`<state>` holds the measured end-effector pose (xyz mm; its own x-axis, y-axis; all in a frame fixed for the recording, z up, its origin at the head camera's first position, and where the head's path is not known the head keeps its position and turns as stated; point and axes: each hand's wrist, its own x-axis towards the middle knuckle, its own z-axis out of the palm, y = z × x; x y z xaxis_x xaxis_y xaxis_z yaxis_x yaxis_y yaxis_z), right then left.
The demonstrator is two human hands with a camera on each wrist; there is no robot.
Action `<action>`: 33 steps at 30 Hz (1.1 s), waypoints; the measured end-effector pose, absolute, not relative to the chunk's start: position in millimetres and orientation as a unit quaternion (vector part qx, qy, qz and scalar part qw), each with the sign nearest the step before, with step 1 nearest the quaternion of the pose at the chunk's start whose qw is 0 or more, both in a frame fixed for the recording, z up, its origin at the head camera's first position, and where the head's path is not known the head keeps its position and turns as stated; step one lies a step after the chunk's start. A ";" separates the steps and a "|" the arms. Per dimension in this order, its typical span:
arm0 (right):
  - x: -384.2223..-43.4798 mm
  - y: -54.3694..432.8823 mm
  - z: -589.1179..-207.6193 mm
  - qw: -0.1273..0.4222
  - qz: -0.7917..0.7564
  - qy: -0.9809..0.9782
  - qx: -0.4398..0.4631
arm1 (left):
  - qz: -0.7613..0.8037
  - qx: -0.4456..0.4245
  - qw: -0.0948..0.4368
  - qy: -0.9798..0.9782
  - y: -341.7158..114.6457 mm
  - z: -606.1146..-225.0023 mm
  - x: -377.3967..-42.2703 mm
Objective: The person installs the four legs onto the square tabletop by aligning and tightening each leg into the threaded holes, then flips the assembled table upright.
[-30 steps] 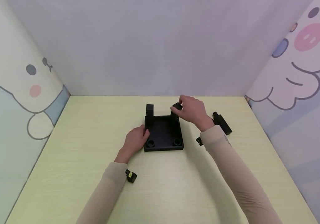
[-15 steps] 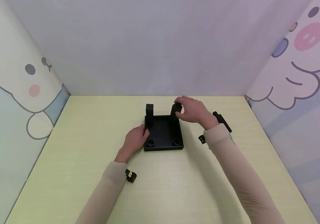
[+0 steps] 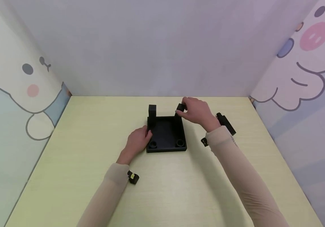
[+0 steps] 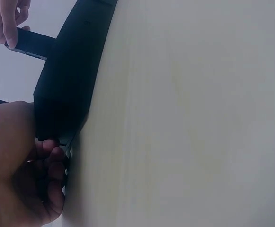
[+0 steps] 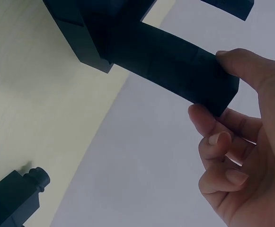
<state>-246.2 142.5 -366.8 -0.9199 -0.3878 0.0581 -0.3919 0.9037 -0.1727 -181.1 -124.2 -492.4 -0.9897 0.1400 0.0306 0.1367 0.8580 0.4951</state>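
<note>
In the head view a black square base (image 3: 166,134) with a raised rim lies on the table, two round sockets at its near corners. My left hand (image 3: 137,140) grips its left edge, fingers curled in the left wrist view (image 4: 52,175). One black square leg (image 3: 152,112) stands upright at the far left corner. At the far right corner, my right hand (image 3: 197,111) pinches the top of a second leg (image 5: 175,64) between thumb and fingers. Its lower end is hidden inside the base.
A loose black leg (image 3: 227,124) lies to the right, partly behind the right wrist; its round stub end (image 5: 40,178) shows in the right wrist view. Small black devices sit at both cuffs. A pale wall (image 3: 162,63) rises behind the table (image 3: 80,151).
The fingers of my right hand loosened on the second leg half a second ago and have closed on its top again. My left hand and the base stay in place.
</note>
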 end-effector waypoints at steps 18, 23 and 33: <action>-242.4 149.4 -351.4 -0.026 0.079 -0.962 0.261 | 0.251 0.066 0.006 0.966 -122.4 -489.9 -179.3; -243.3 148.7 -350.3 -0.026 0.077 -0.959 0.272 | 0.250 0.064 0.011 0.966 -123.7 -491.4 -179.5; -243.9 140.1 -363.3 0.041 0.074 -0.972 0.217 | 0.252 0.065 0.011 0.965 -122.6 -490.2 -179.1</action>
<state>-243.9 140.1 -363.3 -0.9022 -0.4168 0.1111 -0.4288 0.8945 -0.1267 -179.1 -122.6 -490.2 -0.9913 0.1313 0.0124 0.1207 0.8646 0.4878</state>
